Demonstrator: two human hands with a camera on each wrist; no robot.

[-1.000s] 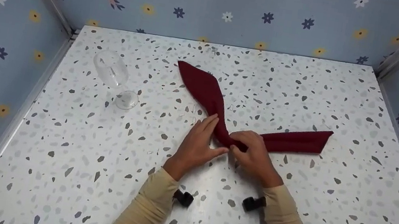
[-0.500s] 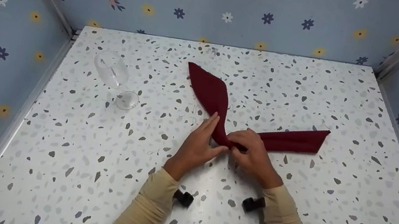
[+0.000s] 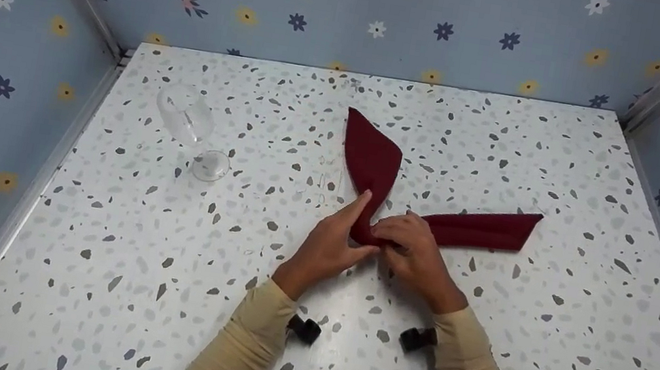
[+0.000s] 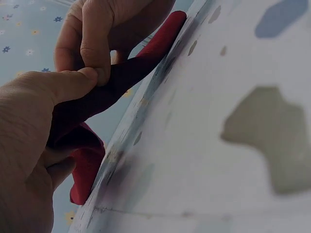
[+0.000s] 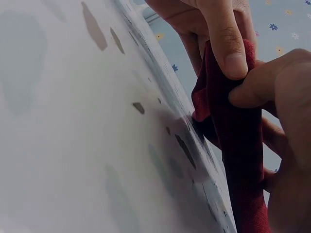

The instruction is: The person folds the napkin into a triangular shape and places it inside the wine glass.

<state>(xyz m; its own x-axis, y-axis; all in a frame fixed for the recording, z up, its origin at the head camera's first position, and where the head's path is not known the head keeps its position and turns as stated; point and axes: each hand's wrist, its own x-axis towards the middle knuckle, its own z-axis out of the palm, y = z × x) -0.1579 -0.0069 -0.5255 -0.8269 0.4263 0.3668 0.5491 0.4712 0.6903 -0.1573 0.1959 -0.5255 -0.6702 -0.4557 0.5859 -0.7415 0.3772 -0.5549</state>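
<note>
A dark red cloth napkin [image 3: 373, 152], folded into a long band, is bent at its middle between both hands. One pointed end reaches toward the back of the table; the other lies out to the right. My left hand [image 3: 330, 245] pinches the band at the bend, thumb in front and fingers behind, as the left wrist view shows on the cloth [image 4: 92, 99]. Close beside it, my right hand [image 3: 417, 258] grips the band with thumb and fingers. In the right wrist view, the two thumbs nearly meet on the cloth [image 5: 238, 131].
A clear stemmed glass [image 3: 185, 116] lies or stands at the left of the speckled white table [image 3: 152, 302]; which one is hard to tell. Blue flowered panels [image 3: 346, 2] border the table at the back and both sides.
The cloth's far end has swung to the right, and its bend has become sharper. The right end has drawn slightly inward. Both hands stay nearly in place, with the left fingers shifting slightly right.
</note>
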